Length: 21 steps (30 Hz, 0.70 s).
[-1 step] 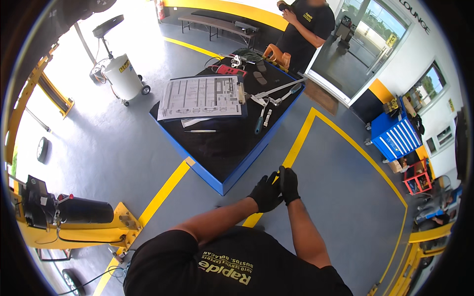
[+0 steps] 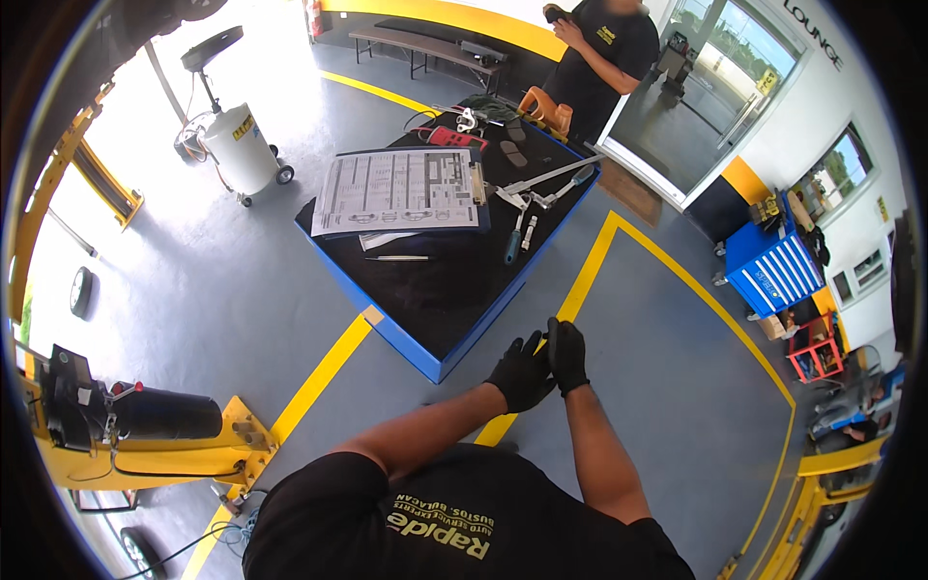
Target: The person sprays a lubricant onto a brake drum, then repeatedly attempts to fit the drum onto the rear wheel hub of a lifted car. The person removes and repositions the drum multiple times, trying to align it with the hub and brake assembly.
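Both my hands wear black gloves and meet in front of me, above the floor beside the near corner of a blue-edged table (image 2: 425,314). My left hand (image 2: 522,377) has its fingers apart. Against it rests my right hand (image 2: 567,358), its fingers pressed together; whether anything is between them is hidden. On the table's black top lies a clipboard (image 2: 478,184) with a printed sheet (image 2: 396,190). A pen (image 2: 397,258) lies in front of it. To its right are a teal-handled tool (image 2: 512,246), a small silver piece (image 2: 529,233) and a long metal caliper (image 2: 551,175).
Farther back on the table are a red device (image 2: 452,137) and dark pads (image 2: 513,154). Another person (image 2: 604,58) stands behind it, holding a dark object. A white wheeled tank (image 2: 242,150) stands left, a yellow lift base (image 2: 246,440) lower left, a blue tool cabinet (image 2: 768,271) right.
The table and its contents sit very slightly farther right in the picture. My hands stay together in nearly the same place.
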{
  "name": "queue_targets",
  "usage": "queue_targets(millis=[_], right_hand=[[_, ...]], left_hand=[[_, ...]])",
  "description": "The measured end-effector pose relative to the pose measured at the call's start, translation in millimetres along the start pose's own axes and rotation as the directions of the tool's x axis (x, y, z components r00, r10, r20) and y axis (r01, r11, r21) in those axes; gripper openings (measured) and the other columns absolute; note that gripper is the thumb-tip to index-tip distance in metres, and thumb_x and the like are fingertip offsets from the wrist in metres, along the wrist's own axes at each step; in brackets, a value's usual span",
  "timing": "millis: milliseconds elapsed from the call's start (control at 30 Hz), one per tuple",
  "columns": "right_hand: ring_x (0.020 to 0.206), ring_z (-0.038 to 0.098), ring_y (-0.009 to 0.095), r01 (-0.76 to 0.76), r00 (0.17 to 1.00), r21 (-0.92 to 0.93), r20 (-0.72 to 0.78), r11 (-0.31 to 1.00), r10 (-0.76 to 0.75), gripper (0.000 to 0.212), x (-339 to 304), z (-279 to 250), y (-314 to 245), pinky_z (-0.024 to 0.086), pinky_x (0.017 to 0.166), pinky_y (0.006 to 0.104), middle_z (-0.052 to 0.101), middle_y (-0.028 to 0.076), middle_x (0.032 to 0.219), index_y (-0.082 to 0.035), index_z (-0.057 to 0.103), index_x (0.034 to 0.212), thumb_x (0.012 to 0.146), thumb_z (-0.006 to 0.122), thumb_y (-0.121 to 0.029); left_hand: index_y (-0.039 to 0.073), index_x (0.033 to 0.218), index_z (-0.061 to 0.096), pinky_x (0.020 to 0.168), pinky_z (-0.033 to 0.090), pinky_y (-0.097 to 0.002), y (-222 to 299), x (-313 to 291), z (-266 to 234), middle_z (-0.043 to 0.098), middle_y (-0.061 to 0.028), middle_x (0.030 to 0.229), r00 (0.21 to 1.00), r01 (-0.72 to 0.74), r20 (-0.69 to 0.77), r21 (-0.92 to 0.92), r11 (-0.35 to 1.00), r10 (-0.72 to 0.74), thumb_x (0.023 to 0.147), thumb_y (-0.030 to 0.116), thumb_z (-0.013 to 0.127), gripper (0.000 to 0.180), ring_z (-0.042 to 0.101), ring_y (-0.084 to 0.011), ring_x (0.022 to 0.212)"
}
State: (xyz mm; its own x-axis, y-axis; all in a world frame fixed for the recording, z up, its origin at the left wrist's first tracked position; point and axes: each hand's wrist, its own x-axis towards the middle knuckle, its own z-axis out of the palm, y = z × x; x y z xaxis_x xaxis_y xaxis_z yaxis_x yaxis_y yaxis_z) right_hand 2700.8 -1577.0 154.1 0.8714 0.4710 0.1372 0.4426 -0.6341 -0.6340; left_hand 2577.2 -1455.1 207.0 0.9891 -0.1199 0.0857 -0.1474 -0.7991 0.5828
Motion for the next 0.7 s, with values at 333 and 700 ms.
queue_targets(millis=[333,700], right_hand=[[0.074,0.068,0.046,0.045,0.972,0.010,-0.229,0.999,-0.042,0.051,96,53,-185,0.049,0.064,0.0537,0.068,0.022,0.074,-0.006,0.069,0.077,0.103,0.064,-0.049],[0.069,0.067,0.044,0.270,0.930,-0.049,-0.244,0.962,-0.274,0.045,78,112,-201,0.051,0.059,0.0524,0.067,0.020,0.074,-0.008,0.064,0.071,0.102,0.067,-0.040]], left_hand=[[0.005,0.134,0.064,0.104,0.049,-0.0578,-83,-47,-139,0.058,-0.0209,0.138,0.880,-0.066,-0.443,0.240,0.968,0.170,0.095,0.038,0.070,0.051,0.053,-0.0439,0.131],[0.003,0.141,0.061,0.112,0.043,-0.0521,-115,-106,-157,0.054,-0.0228,0.148,0.932,-0.109,-0.314,0.229,0.967,0.180,0.100,0.036,0.066,0.052,0.054,-0.0431,0.134]])
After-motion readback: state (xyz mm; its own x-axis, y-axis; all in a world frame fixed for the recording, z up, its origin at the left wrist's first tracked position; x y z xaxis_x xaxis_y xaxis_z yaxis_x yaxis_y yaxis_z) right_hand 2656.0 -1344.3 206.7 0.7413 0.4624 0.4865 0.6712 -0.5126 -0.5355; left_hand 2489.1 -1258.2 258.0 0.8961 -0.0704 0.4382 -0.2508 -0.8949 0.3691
